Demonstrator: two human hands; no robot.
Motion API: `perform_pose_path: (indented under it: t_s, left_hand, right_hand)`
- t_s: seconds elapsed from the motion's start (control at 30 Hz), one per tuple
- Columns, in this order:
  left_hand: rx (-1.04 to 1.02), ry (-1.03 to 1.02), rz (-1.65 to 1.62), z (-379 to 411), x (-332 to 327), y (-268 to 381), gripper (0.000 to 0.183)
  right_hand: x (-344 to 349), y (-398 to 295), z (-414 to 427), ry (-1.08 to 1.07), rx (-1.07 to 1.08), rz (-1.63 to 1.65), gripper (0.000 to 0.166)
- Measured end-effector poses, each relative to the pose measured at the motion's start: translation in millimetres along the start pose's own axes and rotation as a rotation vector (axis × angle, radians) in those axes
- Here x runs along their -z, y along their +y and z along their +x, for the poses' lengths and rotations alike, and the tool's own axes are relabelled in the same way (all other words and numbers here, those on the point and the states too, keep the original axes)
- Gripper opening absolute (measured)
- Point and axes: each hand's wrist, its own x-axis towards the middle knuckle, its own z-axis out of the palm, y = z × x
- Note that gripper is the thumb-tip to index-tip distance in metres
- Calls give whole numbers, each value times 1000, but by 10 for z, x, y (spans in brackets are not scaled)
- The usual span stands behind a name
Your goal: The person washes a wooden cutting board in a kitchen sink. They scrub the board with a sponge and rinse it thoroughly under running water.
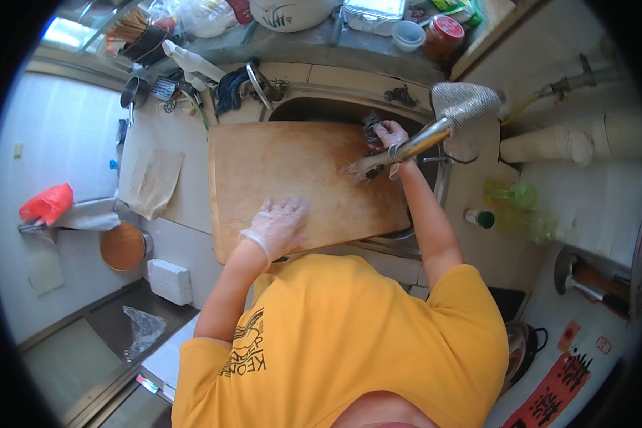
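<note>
A large wooden cutting board (294, 171) lies over the steel sink (321, 109) and the counter to its left. My left hand (279, 222), in a clear plastic glove, rests spread on the board's near edge. My right hand (391, 135), gloved too, holds a dark metal scouring pad (372, 127) over the board's far right part. The metal faucet (420, 142) reaches in from the right, partly in front of that hand, and water sprays from its head onto the board. Another dark scouring pad (401, 95) sits on the sink's back rim.
A silvery mesh cloth (463, 107) hangs over the faucet. Left of the board lie a beige cloth (155, 179), a small saucepan (135, 92) and a slotted turner (164, 87). A green-capped jar (480, 218) is at the right. Jars and containers line the back ledge (310, 51).
</note>
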Motion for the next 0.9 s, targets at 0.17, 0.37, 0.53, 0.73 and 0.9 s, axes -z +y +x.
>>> perform_pose_path:
  t_s: [0.17, 0.37, 0.53, 0.73, 0.9]
  left_hand:
    - [55, 110, -29, -190, -40, -110, 62]
    - [-21, 112, -13, -237, -80, -146, 69]
    - [-57, -69, -29, -126, -12, -68, 82]
    - [-60, -122, 127, -41, -118, 44, 92]
    - [-75, -98, 67, -65, -136, 40, 94]
  right_hand:
    - [91, -265, 380, -51, 334, 108, 35]
    - [373, -297, 610, 417, 578, -1477, 41]
    - [177, -172, 234, 362, 643, -1071, 28]
    - [-191, 880, -1010, -358, 638, -991, 32]
    - [214, 999, -589, -46, 206, -971, 26]
